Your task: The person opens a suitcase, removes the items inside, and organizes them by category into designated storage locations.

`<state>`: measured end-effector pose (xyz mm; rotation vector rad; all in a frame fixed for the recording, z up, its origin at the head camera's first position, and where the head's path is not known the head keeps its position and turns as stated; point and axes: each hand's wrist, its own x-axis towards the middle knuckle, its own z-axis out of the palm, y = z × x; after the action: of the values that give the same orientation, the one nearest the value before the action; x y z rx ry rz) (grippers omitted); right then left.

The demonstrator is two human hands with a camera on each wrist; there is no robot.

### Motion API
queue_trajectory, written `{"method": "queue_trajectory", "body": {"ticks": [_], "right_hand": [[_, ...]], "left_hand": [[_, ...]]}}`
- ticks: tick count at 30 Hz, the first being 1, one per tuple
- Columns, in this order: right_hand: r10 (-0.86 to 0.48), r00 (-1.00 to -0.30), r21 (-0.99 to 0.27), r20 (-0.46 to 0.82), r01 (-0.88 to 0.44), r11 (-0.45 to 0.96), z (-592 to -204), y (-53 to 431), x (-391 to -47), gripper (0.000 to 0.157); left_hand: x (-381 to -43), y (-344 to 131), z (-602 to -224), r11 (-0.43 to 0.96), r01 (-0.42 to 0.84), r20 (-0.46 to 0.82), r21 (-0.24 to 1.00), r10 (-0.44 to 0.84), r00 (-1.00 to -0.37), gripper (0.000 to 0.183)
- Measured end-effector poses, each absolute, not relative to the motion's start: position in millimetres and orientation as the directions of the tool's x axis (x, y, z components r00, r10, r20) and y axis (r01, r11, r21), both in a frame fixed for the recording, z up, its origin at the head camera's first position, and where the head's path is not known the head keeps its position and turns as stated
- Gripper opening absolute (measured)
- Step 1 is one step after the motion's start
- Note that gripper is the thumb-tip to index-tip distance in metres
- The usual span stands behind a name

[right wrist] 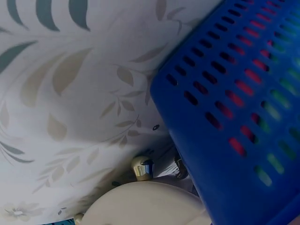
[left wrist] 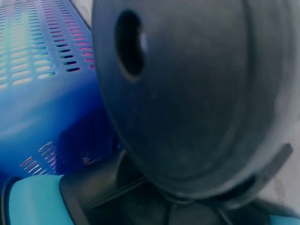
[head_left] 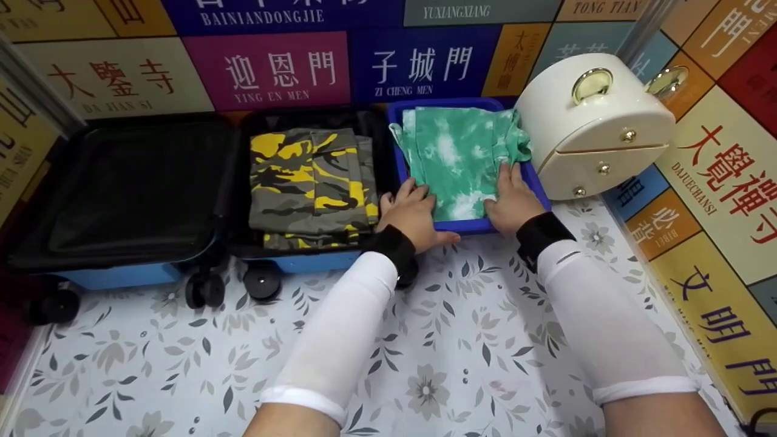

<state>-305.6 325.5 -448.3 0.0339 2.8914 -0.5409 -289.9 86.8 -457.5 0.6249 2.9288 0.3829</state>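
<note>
A green and white tie-dye garment, folded, lies in a blue plastic basket. My left hand is at the basket's near left corner, its fingers reaching over the rim to the garment's left edge and its thumb pointing right. On the right, my other hand touches the garment's near right edge with extended fingers. In the right wrist view, red and green cloth shows through the slots of the basket. Neither hand appears in the wrist views.
An open suitcase stands left of the basket, folded yellow-and-grey camouflage clothing in its right half. One black suitcase wheel fills much of the left wrist view. A cream case with gold knobs adjoins the basket's right side. Sign-printed walls surround the floral surface.
</note>
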Motion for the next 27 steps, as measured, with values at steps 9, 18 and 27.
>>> {"method": "queue_trajectory", "body": {"ticks": [9,18,27], "right_hand": [[-0.037,-0.96,-0.309,-0.279,0.054,0.949,-440.4,320.2,-310.3,0.089],[-0.034,-0.961,-0.308,-0.273,0.054,0.95,-446.4,322.6,-309.3,0.089],[-0.017,-0.965,-0.306,-0.263,0.066,0.95,-447.3,321.9,-308.7,0.089]], "left_hand": [[-291.4,86.5,-456.5,0.891,0.377,-0.055,0.255,0.402,-0.914,0.098],[-287.4,86.9,-460.0,0.883,0.383,-0.031,0.272,0.405,-0.914,0.093],[-290.9,85.0,-461.3,0.877,0.39,-0.06,0.282,0.422,-0.905,0.095]]}}
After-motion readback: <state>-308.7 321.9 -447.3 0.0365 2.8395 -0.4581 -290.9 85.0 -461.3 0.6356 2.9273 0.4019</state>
